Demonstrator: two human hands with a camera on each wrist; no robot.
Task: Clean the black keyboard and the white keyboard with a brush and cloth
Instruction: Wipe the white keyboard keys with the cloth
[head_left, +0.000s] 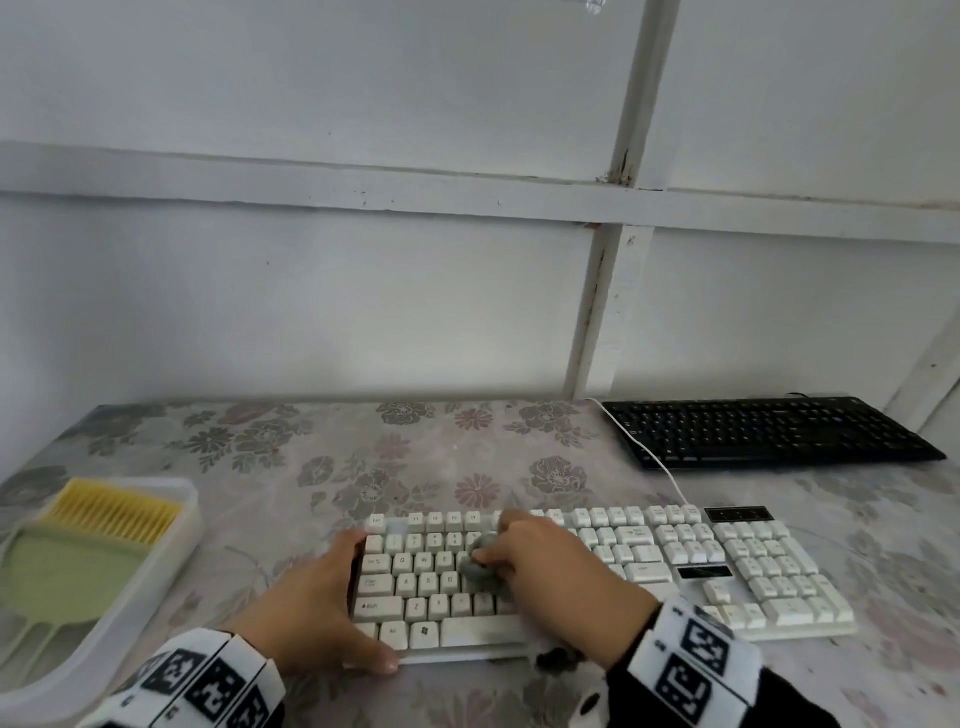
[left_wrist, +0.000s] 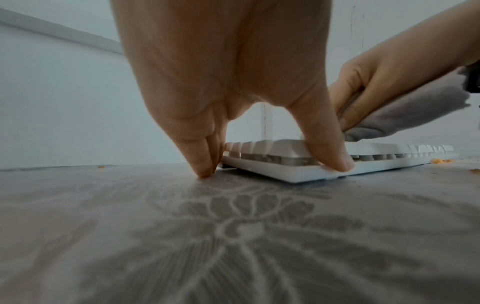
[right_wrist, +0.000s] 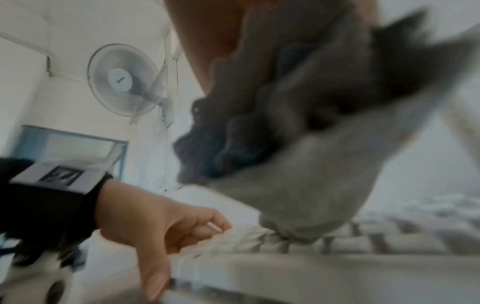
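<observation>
The white keyboard (head_left: 753, 571) lies near the table's front edge. My left hand (head_left: 337, 603) holds its left front corner, thumb on the front rim (left_wrist: 335, 162), fingers along the left side. My right hand (head_left: 524, 556) grips a bunched grey cloth (head_left: 480, 569) and presses it onto the keys left of the middle. The cloth (right_wrist: 311, 164) looks blurred in the right wrist view. The black keyboard (head_left: 769, 431) rests at the back right, untouched. A green brush with yellow bristles (head_left: 117, 509) lies in a tray at the left.
The translucent tray (head_left: 171, 561) sits at the front left of the flowered tablecloth. A white cable (head_left: 670, 478) runs from the white keyboard past the black one's left end. Orange crumbs (left_wrist: 257, 161) lie beside the keyboard. The wall stands right behind the table.
</observation>
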